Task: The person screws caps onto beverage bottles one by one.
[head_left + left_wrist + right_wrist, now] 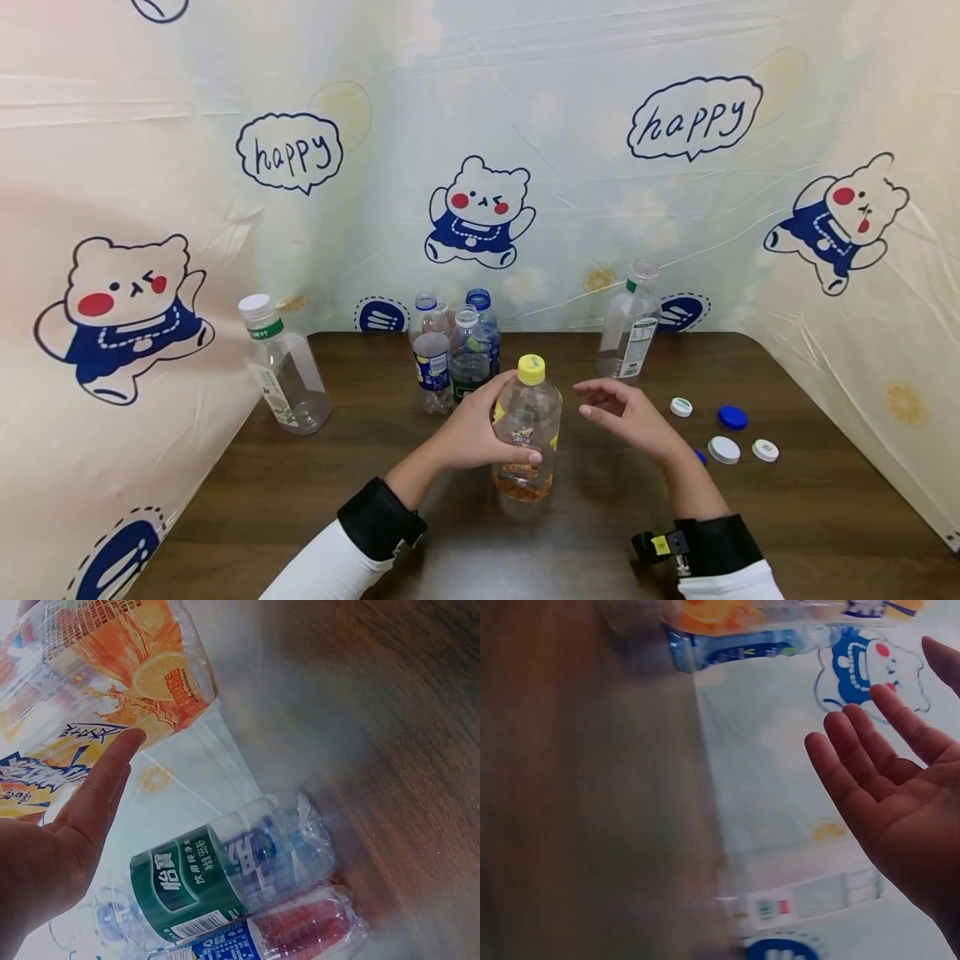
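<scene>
Left hand (476,427) grips a clear, cylindrical plastic bottle (538,417), its round yellow plastic cap (532,370) above the grip; right hand (632,417), empty, relaxed, hangs alongside. Light pressure seems best (the bottle may dent).

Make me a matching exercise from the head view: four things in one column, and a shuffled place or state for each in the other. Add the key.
Things
1. Yellow-capped bottle
2. White-capped bottle
3. Right grip
4. Loose caps

Places and states
A. Stands near the left edge of the table
B. Spread out to the right of the right grip
C. Held by the left grip
D. Raised, holding nothing

Pairs: 1-C, 2-A, 3-D, 4-B
</scene>
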The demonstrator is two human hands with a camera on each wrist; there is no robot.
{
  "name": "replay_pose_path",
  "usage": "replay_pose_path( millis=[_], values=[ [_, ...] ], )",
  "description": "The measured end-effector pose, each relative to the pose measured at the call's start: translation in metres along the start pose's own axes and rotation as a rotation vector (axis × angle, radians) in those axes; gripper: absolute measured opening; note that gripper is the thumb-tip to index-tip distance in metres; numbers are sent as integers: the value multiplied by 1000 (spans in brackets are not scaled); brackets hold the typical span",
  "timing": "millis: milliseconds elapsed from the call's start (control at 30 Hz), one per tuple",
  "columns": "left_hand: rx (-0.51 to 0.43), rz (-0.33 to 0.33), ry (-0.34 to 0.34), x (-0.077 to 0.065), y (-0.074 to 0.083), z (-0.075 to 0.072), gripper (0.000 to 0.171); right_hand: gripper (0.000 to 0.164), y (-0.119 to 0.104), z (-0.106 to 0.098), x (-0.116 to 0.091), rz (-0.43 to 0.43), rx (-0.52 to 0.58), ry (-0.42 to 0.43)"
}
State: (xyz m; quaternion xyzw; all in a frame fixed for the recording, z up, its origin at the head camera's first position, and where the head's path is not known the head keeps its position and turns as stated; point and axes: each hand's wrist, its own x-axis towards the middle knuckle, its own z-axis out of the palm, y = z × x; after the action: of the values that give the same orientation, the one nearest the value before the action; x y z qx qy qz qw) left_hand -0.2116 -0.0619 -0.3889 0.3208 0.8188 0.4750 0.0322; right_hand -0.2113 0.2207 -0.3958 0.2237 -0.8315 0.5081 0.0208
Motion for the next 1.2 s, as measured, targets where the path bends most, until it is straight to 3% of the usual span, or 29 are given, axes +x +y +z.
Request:
replay_pose_path(
  millis=[200,800,1000,1200],
  values=[
    [-6,-1,0,-3,-1,1,98,33,15,14,-7,79,124,-14],
    [-11,-10,14,-17,0,-3,99,32,35,22,-17,98,161,-44],
    [-21,-13,37,-33,0,-15,98,32,37,22,-16,86,182,-64],
    [8,-36,102,-56,-3,-35,98,31,36,22,-16,95,183,-65]
  ],
)
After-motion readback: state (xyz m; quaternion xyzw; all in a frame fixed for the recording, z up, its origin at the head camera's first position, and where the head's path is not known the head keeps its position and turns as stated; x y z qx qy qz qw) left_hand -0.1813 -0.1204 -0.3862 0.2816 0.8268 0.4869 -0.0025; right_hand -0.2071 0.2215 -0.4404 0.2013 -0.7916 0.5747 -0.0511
